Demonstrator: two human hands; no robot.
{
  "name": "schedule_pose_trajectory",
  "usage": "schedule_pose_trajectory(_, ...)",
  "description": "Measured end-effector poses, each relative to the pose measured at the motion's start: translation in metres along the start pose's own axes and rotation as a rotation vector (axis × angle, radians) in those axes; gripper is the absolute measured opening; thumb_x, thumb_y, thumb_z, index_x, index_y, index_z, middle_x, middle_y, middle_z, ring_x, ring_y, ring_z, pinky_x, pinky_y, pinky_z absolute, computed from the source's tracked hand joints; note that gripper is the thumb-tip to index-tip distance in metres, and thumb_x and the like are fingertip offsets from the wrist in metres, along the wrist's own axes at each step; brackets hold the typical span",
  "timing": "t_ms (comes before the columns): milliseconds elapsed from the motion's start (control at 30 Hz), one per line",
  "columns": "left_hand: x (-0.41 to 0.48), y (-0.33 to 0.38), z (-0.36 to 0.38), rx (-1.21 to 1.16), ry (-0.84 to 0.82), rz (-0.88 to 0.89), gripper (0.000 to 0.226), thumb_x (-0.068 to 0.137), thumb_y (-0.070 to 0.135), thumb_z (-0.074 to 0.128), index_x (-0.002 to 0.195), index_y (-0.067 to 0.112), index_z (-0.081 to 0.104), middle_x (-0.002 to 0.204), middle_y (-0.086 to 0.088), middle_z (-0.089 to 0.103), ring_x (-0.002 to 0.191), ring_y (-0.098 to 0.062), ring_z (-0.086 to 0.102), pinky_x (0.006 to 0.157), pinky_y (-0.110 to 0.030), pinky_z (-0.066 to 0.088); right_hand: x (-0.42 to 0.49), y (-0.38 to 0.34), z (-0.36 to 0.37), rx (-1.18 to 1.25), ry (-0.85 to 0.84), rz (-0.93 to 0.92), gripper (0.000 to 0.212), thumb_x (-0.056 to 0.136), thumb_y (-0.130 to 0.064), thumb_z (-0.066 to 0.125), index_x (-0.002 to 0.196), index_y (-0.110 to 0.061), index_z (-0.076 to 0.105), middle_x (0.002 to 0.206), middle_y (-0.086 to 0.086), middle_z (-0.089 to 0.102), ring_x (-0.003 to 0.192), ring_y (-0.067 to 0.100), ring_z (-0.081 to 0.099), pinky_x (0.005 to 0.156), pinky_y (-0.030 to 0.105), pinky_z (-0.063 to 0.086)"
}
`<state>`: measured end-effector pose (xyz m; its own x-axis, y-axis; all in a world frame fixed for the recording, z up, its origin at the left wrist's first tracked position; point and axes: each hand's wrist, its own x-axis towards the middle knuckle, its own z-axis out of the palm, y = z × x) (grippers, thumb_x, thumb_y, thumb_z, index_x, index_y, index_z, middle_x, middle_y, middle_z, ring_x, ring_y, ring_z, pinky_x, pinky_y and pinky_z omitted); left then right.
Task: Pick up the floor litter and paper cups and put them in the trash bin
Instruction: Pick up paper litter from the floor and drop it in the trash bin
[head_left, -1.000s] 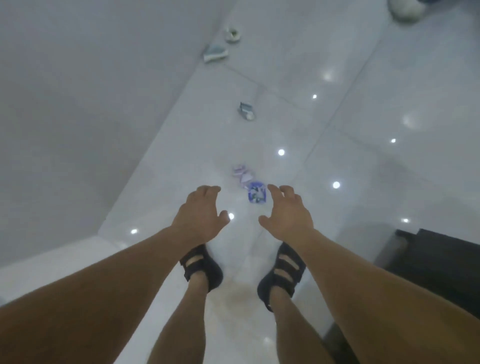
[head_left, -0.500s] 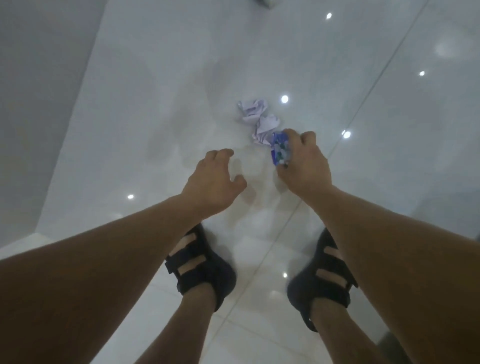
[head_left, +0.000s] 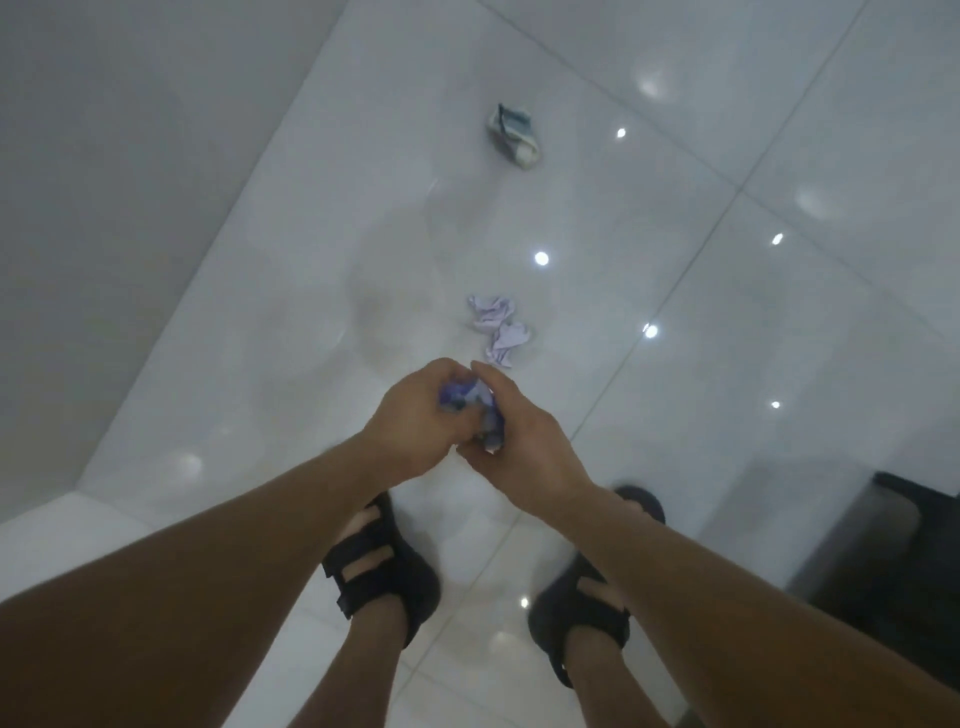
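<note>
Head view, the only one you have: your left hand (head_left: 415, 423) and right hand (head_left: 527, 447) meet just on the near side of the crumpled pale paper (head_left: 496, 327), raised off the floor. Between them sits a blue-and-white wrapper (head_left: 475, 408). Your left fingers curl over its top and your right fingers and thumb close on its lower side, so both hands grip it. Most fingertips are hidden behind the knuckles, and I cannot tell which hand bears more of it.

The crumpled pale paper lies untouched on the glossy white floor (head_left: 675, 467), just beyond your knuckles. Well beyond that paper, farther from you, lies a crushed grey-and-white piece (head_left: 514, 136). It is perhaps a flattened cup, though it is too blurred to say. To the right of the paper and nearer you, at the frame's edge, stands a dark box-like thing (head_left: 914, 551) with a metallic side. It may be the trash bin, but its opening is not visible. Your sandals (head_left: 382, 569) stand on the near side of the paper, below your hands.

Progress, as I judge it, is early. One piece is in hand and not yet binned, and at least two pieces are left on the floor.

The wrapper carries blue print, but no brand or word on it is readable, and nothing else shows a label
</note>
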<state>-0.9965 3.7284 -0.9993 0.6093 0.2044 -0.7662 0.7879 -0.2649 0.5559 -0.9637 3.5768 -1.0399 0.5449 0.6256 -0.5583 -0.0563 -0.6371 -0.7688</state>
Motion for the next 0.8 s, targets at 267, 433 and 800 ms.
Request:
schedule_pose_trajectory(267,0.020,-0.058,-0.009,0.056,0.143,-0.088,0.013,0.089,0.018,0.058,0.093,0.022,0.046,0.077,-0.002,0.058,0.064,-0.018,0.057,0.052,-0.030,0.047,0.071,0.017,-0.051,-0.779,-0.075,-0.119,0.104,0.074,-0.039,0.079,0.155,-0.028,0.015,0.158,0.010,0.014,0.142,0.030,0.019,0.103,0.045,0.042)
schedule_pose_trajectory(433,0.035,-0.093,-0.002,0.116,0.182,-0.065,0.019,0.089,0.017,0.057,0.101,0.022,0.043,0.083,-0.003,0.056,0.070,-0.020,0.057,0.060,-0.039,0.049,0.128,0.028,-0.045,-1.048,-0.227,-0.199,0.090,0.086,-0.027,0.067,0.154,-0.037,0.009,0.162,0.003,-0.011,0.149,0.027,-0.007,0.101,0.050,0.039)
schedule_pose_trajectory(800,0.036,-0.066,-0.011,0.146,0.151,-0.004,0.040,0.091,0.019,0.054,0.131,0.022,0.051,0.124,-0.003,0.059,0.103,-0.022,0.058,0.082,-0.028,0.045,0.084,0.032,-0.023,-0.641,-0.005,-0.111,0.036,0.089,-0.004,0.056,0.124,-0.006,0.062,0.122,0.014,0.055,0.111,0.033,0.044,0.089,0.033,0.039)
